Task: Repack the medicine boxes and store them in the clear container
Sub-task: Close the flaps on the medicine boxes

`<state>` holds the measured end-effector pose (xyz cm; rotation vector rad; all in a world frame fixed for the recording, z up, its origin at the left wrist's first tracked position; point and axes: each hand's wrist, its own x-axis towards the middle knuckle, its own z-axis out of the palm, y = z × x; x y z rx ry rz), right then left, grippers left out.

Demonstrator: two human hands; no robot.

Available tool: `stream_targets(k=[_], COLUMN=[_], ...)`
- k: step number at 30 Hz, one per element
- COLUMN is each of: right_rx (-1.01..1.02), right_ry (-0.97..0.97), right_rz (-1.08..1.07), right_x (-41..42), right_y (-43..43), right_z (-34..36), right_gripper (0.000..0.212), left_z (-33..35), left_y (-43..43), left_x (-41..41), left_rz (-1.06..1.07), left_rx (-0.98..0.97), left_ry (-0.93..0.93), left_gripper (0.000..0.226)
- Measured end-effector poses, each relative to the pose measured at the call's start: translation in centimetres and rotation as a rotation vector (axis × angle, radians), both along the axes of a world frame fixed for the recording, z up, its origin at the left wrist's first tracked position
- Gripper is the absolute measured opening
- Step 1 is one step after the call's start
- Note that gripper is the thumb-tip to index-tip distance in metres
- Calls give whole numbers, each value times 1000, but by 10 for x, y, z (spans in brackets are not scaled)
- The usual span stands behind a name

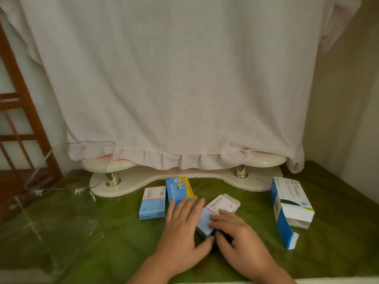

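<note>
Between the two hands lies a white-and-blue box [223, 206], flat on the green table [123, 242]. Its long axis runs from the near left to the far right, its face shows a red line and "10mg", and its other print is too small to read. The right hand [235, 232] grips its near end with curled fingers. The left hand [182, 228] lies flat against its left side, fingers straight. Under those fingertips sits a blue-and-yellow box [178, 187] with white Chinese lettering. A pale blue box [152, 201] lies left of that, and the clear container [92, 142] lies far left. Right of the right hand stands a large box [291, 203], its flap open.
</note>
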<state>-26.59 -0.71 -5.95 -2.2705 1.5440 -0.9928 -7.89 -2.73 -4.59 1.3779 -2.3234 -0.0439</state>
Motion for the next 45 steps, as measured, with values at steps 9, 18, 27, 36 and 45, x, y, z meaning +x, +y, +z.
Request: stream_targets(k=[9,18,27,36,45], right_rx=[60,218,193,200,300], right_ry=[-407,-806,-1136,-779,-664], right_rz=[-348,-433,-191,13,129], right_x=[-3,1,32,26,22], right_y=[5,0,-1,12,17], right_z=[15,24,46,54,60], right_gripper=[20,26,22,33,31], left_z=[-6,-7,-6,-3,8], left_y=[10,13,15,16,21], left_x=[-12,-4,-1,6,7], left_rz=[178,34,-33,-12,-58], left_rx=[18,8,106,63,4], left_ry=[-11,445,646,988,1021], left_gripper=[80,86,106,63,42])
